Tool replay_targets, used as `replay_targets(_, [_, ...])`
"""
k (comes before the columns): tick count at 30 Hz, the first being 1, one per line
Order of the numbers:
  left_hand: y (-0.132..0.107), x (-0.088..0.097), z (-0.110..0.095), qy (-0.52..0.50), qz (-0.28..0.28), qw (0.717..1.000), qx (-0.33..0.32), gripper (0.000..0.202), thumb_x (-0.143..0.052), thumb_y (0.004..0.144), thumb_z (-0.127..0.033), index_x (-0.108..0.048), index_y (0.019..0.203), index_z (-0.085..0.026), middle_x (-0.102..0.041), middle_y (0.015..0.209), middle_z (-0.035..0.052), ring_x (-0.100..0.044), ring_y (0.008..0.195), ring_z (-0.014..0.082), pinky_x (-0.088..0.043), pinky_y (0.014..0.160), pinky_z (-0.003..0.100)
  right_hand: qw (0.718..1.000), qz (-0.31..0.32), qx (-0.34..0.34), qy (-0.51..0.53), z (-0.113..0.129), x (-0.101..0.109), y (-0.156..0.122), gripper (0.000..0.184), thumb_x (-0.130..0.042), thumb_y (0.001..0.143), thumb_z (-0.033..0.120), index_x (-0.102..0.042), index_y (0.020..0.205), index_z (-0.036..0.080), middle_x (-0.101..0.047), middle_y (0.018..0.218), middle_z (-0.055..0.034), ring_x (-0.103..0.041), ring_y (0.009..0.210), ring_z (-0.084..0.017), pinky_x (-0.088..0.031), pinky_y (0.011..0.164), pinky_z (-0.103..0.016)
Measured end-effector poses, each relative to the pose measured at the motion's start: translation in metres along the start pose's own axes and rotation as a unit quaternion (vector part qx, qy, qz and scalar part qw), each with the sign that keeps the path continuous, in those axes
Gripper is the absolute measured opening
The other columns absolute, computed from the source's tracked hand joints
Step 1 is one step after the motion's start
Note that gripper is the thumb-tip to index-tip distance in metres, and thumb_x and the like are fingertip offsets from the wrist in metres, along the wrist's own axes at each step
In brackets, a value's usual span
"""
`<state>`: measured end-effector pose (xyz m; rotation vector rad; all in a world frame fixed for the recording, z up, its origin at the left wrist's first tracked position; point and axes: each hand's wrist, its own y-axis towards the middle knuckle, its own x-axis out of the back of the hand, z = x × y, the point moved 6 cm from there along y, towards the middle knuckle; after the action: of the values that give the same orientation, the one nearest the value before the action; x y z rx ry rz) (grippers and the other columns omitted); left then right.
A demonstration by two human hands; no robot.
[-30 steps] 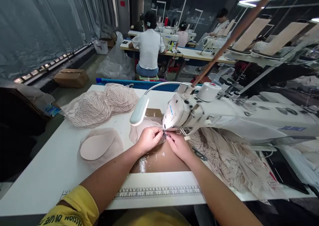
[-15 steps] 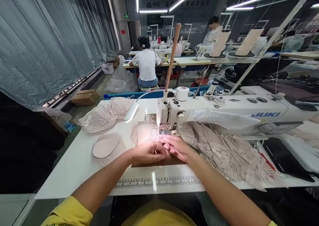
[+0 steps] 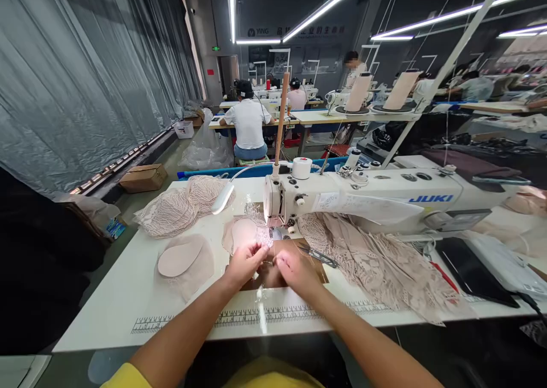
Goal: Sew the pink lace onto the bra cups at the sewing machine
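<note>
My left hand [image 3: 245, 262] and my right hand [image 3: 294, 269] are close together on the white table [image 3: 106, 302], just in front of the white JUKI sewing machine [image 3: 363, 197]. Both are pinched shut, apparently on a fine thread between them that I cannot make out clearly. Beyond the fingers lies a pale lace piece [image 3: 250, 232] lit under the needle. Small snips [image 3: 316, 255] lie right of my right hand. A beige lace garment [image 3: 380, 262] spreads under the machine arm.
A beige bra cup pad [image 3: 179, 258] and a heap of lace [image 3: 179, 208] lie at the left. A lamp [image 3: 223, 199] arches over the table, a ruler strip [image 3: 265, 315] marks its front edge, and a black tablet [image 3: 474, 271] lies right. Other workers sit at machines behind.
The view has lifted and drawn back. My hands came away from the needle toward me and now sit nearer the table's front, still pinched together.
</note>
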<state>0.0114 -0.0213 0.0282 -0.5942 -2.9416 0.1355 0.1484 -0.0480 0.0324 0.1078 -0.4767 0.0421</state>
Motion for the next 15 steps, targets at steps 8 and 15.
replay_targets(8, [0.007,-0.003,0.015,-0.209,-0.043,0.973,0.09,0.035,-0.066,0.071,-0.047,-0.051,0.081,-0.016,-0.023,0.051,-0.0119,-0.022,0.043,0.0041,-0.029,0.044,0.016,0.98,0.086,0.132,-0.121,0.011,-0.008,-0.025,0.024,-0.047,0.087,0.026,-0.062,0.069,0.02,-0.063,0.069,-0.0022,-0.054,0.065,-0.015,-0.038,0.06,-0.026])
replay_targets(15, [-0.01,-0.012,-0.001,0.098,-0.008,0.994,-0.044,0.023,-0.045,0.085,-0.034,-0.056,0.077,-0.015,-0.05,0.063,-0.0021,-0.043,0.058,0.0103,-0.035,0.057,0.023,0.936,0.18,0.117,0.28,0.068,0.033,-0.071,0.034,-0.053,0.086,0.054,-0.071,0.092,0.026,-0.06,0.079,-0.0021,-0.048,0.056,-0.01,-0.038,0.049,-0.022])
